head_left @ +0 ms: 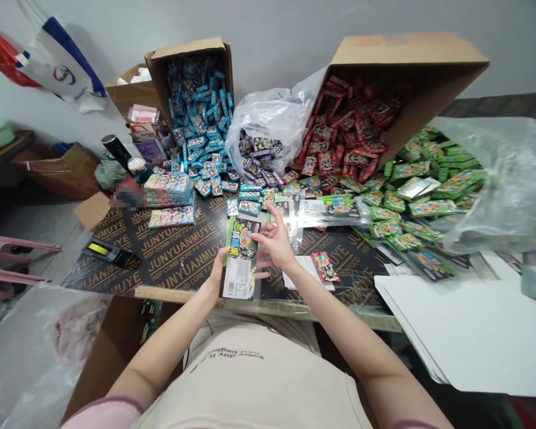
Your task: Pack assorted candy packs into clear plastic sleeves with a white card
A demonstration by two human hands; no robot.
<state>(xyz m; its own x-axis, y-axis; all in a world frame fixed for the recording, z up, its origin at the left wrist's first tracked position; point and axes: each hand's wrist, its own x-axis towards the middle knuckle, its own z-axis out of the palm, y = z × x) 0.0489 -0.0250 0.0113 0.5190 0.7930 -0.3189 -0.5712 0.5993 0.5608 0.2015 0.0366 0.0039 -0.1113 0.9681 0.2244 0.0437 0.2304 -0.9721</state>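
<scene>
A flat black and green printed package (237, 262) in a clear sleeve is held up near the table's front edge. My left hand (217, 275) grips its left side, fingers closed round the edge. My right hand (274, 239) pinches the upper right side of the clear sleeve between thumb and fingers. Just beyond my right hand, clear sleeves with green and black cards (330, 208) lie on the dark table (161, 256). Small blue packets (250, 207) lie behind the package. A red packet (325, 266) rests on white paper to the right.
Open boxes of blue packets (201, 113) and red packets (352, 131) stand at the back, with a plastic bag of purple packets (261, 149) between them. Green packets (446, 173) spill from a bag at right. White sheets (464, 322) are at front right; a black tool (108, 252) is at left.
</scene>
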